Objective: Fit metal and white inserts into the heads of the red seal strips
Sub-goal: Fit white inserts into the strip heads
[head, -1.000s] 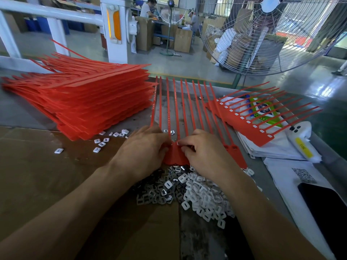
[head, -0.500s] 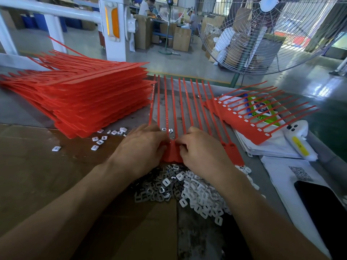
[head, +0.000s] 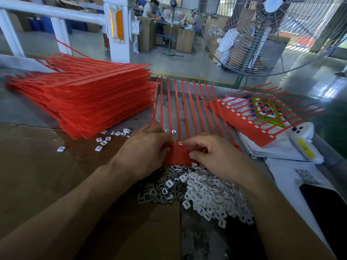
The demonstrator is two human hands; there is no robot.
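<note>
Head view: my left hand (head: pixel 148 149) and right hand (head: pixel 212 156) both pinch the head bar of the red seal strip sheet (head: pixel 178 153), where 1 white insert (head: pixel 180 143) sits in its slot. I judge I'm pressing it home. Next I need another piece from the insert pile (head: pixel 199 188) toward the tabletop's near edge.

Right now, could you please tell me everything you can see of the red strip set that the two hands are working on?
The red strip set looks like moulded plastic: a flat band of joined heads near the person, with thin tails fanning away across the table. One head shows a white insert. The left hand covers its left end and the right hand its right. Its near edge meets the pile of metal and white inserts.
</note>
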